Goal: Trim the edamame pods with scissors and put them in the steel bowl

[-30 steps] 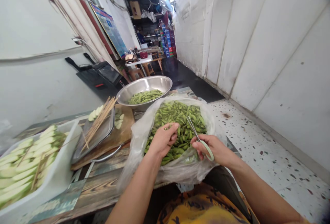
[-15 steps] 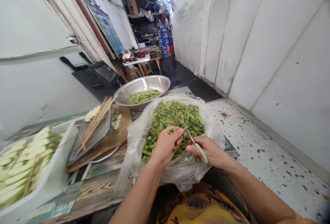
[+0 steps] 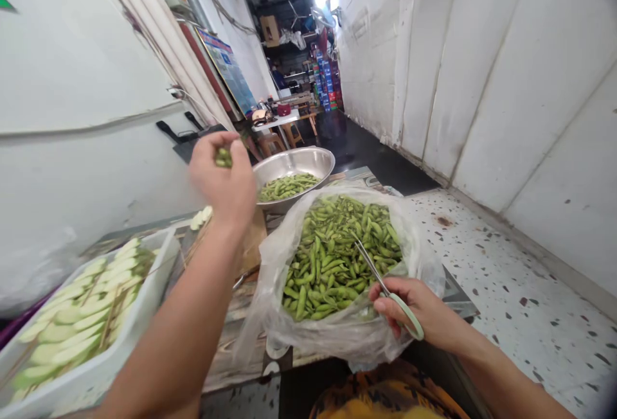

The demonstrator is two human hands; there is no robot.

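My left hand [image 3: 224,178] is raised to the left of the steel bowl, its fingers closed round green edamame pods [image 3: 223,157]. It is slightly blurred. My right hand [image 3: 409,306] grips a pair of scissors [image 3: 378,272] with pale green handles, the blades pointing up and away over the bag. Below them a clear plastic bag [image 3: 274,277] lies open, full of edamame pods [image 3: 332,265]. Behind it the steel bowl [image 3: 328,163] holds more edamame pods [image 3: 289,186].
On the left stands a white tub [image 3: 161,277] of skewered pale green vegetable slices [image 3: 72,329]. My left forearm partly covers a wooden board [image 3: 253,242] and skewer sticks. Further back are a small white table [image 3: 277,121] and a right-hand wall [image 3: 463,72].
My left hand has moved up and leftward from over the bag, carrying pods. My right hand still holds the scissors near the bag. The view has shifted, showing more of the left side.
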